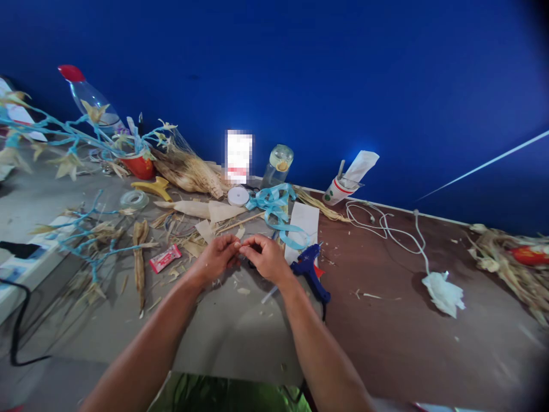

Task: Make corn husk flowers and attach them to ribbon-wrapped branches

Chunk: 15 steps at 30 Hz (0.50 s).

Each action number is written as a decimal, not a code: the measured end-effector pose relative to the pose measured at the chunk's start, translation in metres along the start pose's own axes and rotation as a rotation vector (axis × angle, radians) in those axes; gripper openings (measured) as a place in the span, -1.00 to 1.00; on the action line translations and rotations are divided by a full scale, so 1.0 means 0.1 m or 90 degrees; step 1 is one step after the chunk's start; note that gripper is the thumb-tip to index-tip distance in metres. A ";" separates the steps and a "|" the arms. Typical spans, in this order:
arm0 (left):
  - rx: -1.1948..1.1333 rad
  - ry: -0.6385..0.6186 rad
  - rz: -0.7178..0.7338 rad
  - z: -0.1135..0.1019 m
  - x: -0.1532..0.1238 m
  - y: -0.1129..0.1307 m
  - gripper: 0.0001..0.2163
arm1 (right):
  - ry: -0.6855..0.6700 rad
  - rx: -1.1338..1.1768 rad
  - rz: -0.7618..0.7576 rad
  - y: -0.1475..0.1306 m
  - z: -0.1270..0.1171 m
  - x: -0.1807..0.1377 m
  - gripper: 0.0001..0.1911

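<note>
My left hand (217, 257) and my right hand (266, 257) meet fingertip to fingertip above the grey sheet (231, 326) on the table. Both hands are pinched closed on something small between them that I cannot make out. A blue glue gun (309, 274) lies just to the right of my right hand. Dry corn husk pieces (206, 214) and a light blue ribbon (274, 209) lie just beyond my fingers.
Blue-wrapped branches with husk leaves (86, 240) lie at the left, a red pot (139, 166) holds more. A white tape roll (238, 196), glass jar (278, 165), paper cup (338, 190), white cable (386, 229), crumpled tissue (444, 293) and husk pile (510, 263) are around.
</note>
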<state>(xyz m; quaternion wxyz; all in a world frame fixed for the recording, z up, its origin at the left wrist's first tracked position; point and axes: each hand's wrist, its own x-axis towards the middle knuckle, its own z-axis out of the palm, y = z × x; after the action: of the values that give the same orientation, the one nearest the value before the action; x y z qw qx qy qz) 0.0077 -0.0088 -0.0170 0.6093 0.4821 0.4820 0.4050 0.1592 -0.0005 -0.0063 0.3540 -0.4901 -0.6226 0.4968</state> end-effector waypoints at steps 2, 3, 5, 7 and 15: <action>0.012 -0.017 -0.006 0.00 0.00 0.00 -0.66 | 0.013 -0.004 0.003 -0.02 0.03 0.00 -0.87; 0.015 -0.024 -0.011 0.01 0.00 0.00 -0.66 | 0.020 0.015 0.014 -0.02 0.04 0.00 -0.88; 0.018 -0.039 -0.017 0.02 -0.01 -0.01 -0.66 | 0.037 0.079 0.046 0.02 0.06 0.01 -0.90; 0.020 -0.047 -0.016 0.02 -0.01 -0.01 -0.67 | 0.063 0.145 0.079 0.06 0.10 0.02 -0.90; -0.019 -0.039 -0.007 -0.01 -0.01 -0.06 -0.70 | 0.164 0.424 0.112 0.08 -0.02 0.07 -0.87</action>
<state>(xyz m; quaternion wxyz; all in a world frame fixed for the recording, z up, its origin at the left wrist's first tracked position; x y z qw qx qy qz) 0.0064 -0.0104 -0.0226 0.6331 0.4824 0.4593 0.3942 0.1615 0.0070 -0.0132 0.5256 -0.4585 -0.3326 0.6348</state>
